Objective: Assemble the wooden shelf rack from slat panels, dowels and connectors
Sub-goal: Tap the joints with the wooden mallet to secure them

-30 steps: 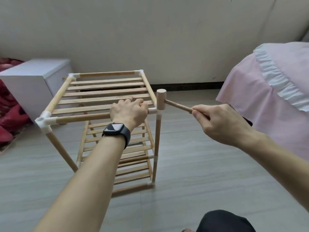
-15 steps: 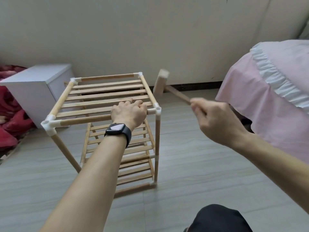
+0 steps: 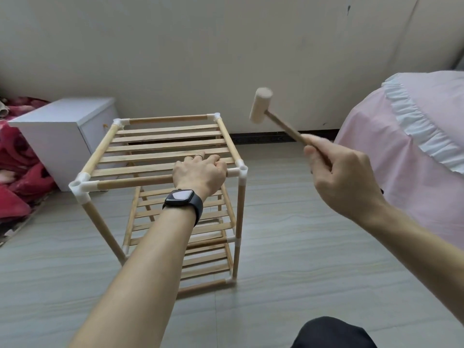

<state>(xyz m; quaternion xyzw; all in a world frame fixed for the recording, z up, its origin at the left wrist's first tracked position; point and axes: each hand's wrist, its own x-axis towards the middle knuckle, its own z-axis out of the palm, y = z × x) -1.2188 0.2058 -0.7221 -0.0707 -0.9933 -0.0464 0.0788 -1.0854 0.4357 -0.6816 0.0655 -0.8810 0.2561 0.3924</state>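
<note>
Left hand [image 3: 200, 174] grips slatted rack [image 3: 160, 151] (pale wood).

Bare wood, white plastic and soft cloth.

The pale slatted wooden shelf rack [image 3: 160, 149] was unvarnished and matt with a fine grain and smooth dowels, and its white plastic corner connectors [image 3: 242, 169] had a slight sheen. At one o'clock the small pale wooden mallet [image 3: 261, 106] looked raw and matt. The black smartwatch [image 3: 182, 197] had a glossy face and a matt band. At three o'clock the pink cloth bedcover [image 3: 401, 172] was soft and matt. At nine o'clock the white box cabinet [image 3: 57, 126] was smooth, beside a red fleecy blanket [image 3: 17, 177]. The grey wood-grain floor [image 3: 313, 247] had a low sheen.
</note>
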